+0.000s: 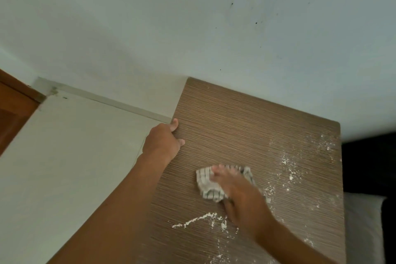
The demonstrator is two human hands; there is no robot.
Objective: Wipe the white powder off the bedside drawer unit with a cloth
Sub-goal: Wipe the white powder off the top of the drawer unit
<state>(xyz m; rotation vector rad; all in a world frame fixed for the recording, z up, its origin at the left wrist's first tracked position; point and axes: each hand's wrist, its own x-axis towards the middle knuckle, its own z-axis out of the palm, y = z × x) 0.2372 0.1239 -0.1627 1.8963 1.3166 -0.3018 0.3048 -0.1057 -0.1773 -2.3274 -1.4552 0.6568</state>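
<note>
The bedside drawer unit has a brown, finely striped top and stands against the pale wall. White powder lies in a streak near its front, and more white powder is scattered along its right side. A crumpled white cloth with grey stripes rests on the middle of the top. My right hand presses down on the cloth, fingers spread over it and blurred. My left hand grips the left edge of the unit, thumb on the top.
A pale tiled floor lies to the left, with a skirting strip along the wall. A brown wooden door frame is at the far left. A dark headboard and a white pillow border the unit on the right.
</note>
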